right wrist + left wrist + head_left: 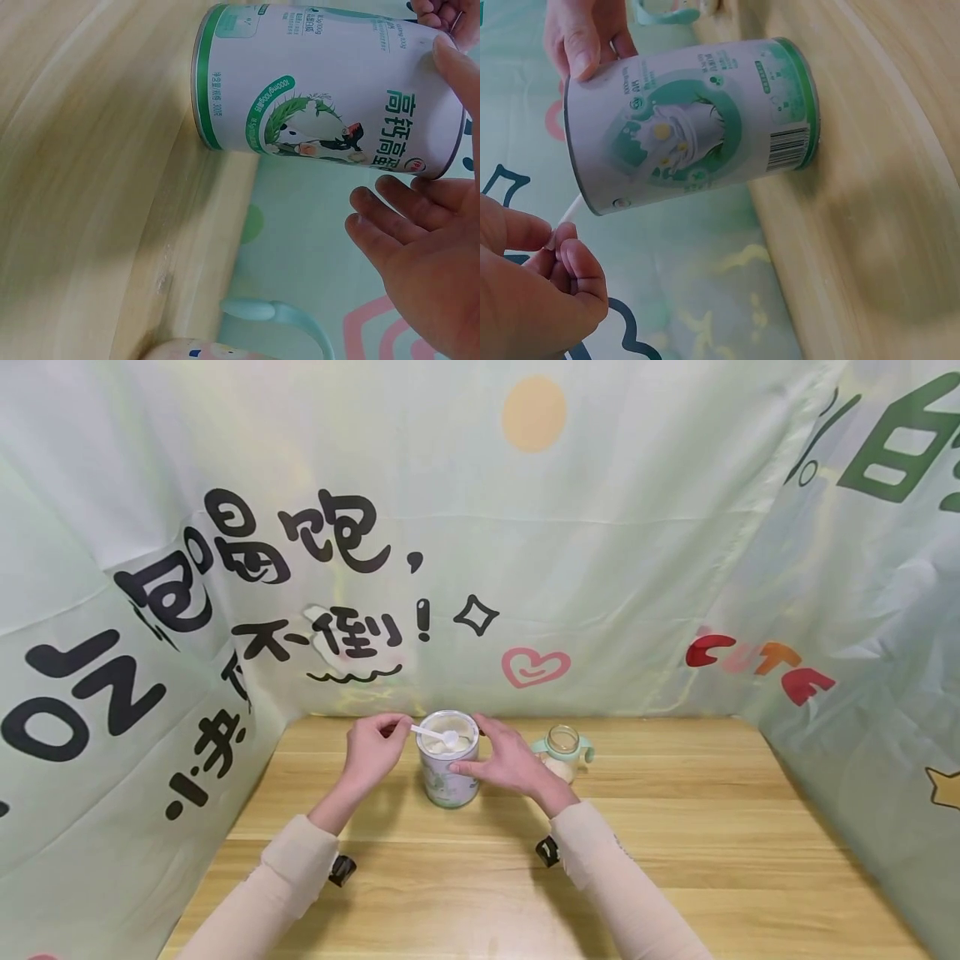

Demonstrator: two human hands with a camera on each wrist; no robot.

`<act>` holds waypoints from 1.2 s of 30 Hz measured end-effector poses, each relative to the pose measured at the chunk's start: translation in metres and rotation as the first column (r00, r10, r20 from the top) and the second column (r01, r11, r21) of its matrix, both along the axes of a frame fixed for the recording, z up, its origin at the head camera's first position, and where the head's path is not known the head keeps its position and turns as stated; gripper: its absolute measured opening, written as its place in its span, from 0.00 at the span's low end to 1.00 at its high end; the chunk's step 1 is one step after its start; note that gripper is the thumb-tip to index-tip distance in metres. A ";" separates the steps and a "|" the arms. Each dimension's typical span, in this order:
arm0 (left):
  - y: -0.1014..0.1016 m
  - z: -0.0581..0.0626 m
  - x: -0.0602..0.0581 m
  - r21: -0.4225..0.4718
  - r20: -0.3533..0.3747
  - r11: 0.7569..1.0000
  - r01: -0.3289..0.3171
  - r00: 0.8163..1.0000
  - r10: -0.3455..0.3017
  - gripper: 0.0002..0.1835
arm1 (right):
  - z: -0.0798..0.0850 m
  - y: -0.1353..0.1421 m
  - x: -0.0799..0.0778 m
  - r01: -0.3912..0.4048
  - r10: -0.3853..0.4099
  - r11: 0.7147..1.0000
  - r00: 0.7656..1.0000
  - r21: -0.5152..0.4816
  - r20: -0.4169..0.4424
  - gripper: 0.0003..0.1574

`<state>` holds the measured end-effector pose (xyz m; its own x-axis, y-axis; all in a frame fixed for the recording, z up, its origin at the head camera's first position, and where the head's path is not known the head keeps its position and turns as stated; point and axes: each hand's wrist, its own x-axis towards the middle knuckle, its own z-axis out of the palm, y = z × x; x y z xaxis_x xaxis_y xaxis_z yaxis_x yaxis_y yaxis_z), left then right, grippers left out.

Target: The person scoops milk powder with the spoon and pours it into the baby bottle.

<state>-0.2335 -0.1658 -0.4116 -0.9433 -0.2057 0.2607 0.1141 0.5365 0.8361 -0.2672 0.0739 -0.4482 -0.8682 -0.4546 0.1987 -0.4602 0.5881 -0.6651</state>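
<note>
A white milk powder can (452, 781) with green print stands upright on the wooden table, its top uncovered and pale powder (444, 725) showing inside. My left hand (373, 747) is at the left of the rim and pinches the handle end of a white scoop (429, 732) between thumb and fingers. The scoop's bowl lies over the can's mouth, against the powder. On the other side, my right hand (517, 760) holds the can near its top, with the thumb (456, 64) at the front and the fingers (401, 206) around the far side.
Right of the can, partly behind my right wrist, stands an uncapped bottle (564, 742) with mint green handles. Printed fabric walls (615, 568) enclose the table (675, 835) at the back and both sides. Small black devices (342, 870) sit at both cuffs.
</note>
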 end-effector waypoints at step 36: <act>0.020 -0.008 -0.004 -0.327 -0.268 0.940 0.098 0.944 -0.192 0.07 | 0.001 0.000 -0.001 0.003 -0.003 1.000 1.000 0.016 0.018 0.55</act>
<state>-0.2372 -0.1461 -0.4192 -0.8289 0.0611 0.5560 0.4232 0.7185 0.5520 -0.2681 0.0742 -0.4468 -0.8730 -0.4549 0.1759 -0.4465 0.6002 -0.6636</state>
